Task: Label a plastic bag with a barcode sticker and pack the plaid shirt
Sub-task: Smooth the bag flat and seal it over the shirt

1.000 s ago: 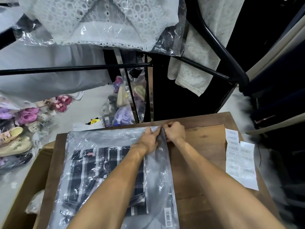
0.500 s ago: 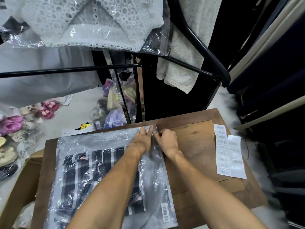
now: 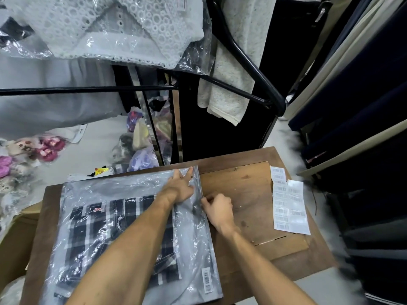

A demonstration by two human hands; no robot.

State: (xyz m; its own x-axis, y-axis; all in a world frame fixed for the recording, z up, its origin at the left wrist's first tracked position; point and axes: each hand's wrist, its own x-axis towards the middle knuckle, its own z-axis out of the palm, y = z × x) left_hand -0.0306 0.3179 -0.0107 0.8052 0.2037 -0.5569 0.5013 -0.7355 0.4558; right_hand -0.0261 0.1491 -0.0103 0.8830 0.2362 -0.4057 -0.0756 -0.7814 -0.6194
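Note:
A clear plastic bag (image 3: 110,190) lies flat on the wooden table (image 3: 242,186). Inside it is the folded black-and-white plaid shirt (image 3: 105,230). A barcode sticker (image 3: 207,280) is stuck on the bag's near right corner. My left hand (image 3: 181,186) lies flat on the bag near its far right corner, fingers spread. My right hand (image 3: 219,209) pinches the bag's right edge about a third of the way down from the far corner.
Sheets of barcode stickers (image 3: 288,201) lie on the table's right side. A black clothes rack (image 3: 242,53) with bagged garments hangs beyond the table. A cardboard box (image 3: 15,241) stands at the left, with bagged slippers (image 3: 48,146) on the floor.
My right hand has slid toward me along the bag's right edge, away from the far corner. My left hand has flattened and spread its fingers at that corner.

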